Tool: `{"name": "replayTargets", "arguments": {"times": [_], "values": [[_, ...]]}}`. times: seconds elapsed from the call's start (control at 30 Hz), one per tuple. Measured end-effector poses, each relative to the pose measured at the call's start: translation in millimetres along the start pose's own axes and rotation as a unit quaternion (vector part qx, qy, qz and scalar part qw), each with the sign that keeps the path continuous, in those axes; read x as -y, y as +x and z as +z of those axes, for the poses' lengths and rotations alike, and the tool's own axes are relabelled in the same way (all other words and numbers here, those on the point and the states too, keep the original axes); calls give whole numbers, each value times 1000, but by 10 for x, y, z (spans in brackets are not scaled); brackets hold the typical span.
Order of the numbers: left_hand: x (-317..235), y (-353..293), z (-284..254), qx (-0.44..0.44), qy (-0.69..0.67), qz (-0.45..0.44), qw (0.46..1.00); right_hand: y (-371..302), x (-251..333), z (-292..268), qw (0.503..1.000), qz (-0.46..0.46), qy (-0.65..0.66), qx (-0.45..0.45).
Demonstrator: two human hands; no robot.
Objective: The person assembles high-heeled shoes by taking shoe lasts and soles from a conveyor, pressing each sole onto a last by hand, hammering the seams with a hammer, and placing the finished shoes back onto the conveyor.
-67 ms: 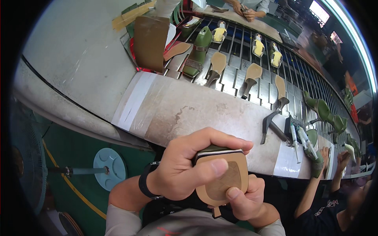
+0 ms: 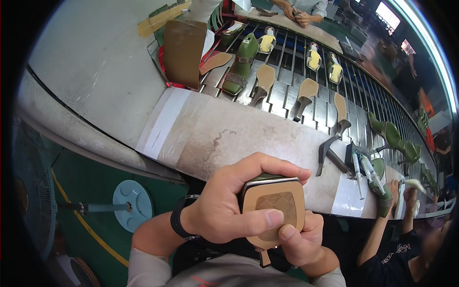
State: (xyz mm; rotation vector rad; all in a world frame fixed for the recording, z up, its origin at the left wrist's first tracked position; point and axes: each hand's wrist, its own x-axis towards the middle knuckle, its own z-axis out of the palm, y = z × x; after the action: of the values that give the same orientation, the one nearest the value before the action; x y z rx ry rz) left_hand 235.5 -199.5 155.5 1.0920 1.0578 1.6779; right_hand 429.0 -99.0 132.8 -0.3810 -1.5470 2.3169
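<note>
A square-toed shoe (image 2: 297, 203) is held sole up in front of me, with its heel toward my body. Its sole is tan with a darker patterned inset, and a strip of green upper shows at the toe. My left hand (image 2: 222, 196) wraps the toe and left side, fingers over the far edge and thumb pressed on the sole. My right hand (image 2: 306, 241) grips the right side near the heel, its thumb tip on the sole beside the left thumb. The right fingers are mostly hidden beneath the shoe.
Past a worn bench edge (image 2: 210, 134), a slatted conveyor carries tan-soled shoes (image 2: 308, 88) and a green sandal (image 2: 246, 50). A hammer (image 2: 337, 160) and syringes (image 2: 358, 174) lie at right. Co-workers' hands (image 2: 394, 191) are at far right and across the conveyor. A fan (image 2: 33, 191) stands left.
The shoe has shifted slightly right, and more of its patterned inset is uncovered. My left thumb has slid down and right across the sole, closer to my right thumb.
</note>
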Motion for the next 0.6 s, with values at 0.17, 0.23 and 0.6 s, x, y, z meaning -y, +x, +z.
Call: {"name": "replayTargets", "arguments": {"times": [0.17,0.23,0.6], "values": [[108,80,-11,29,-47,32,998,39,37,-80,999,-2,44,14],[123,109,-1,31,-37,38,998,49,35,-111,999,-1,47,23],[315,514,-169,20,-112,48,992,398,245,-298,1000,30,0,-8]]}}
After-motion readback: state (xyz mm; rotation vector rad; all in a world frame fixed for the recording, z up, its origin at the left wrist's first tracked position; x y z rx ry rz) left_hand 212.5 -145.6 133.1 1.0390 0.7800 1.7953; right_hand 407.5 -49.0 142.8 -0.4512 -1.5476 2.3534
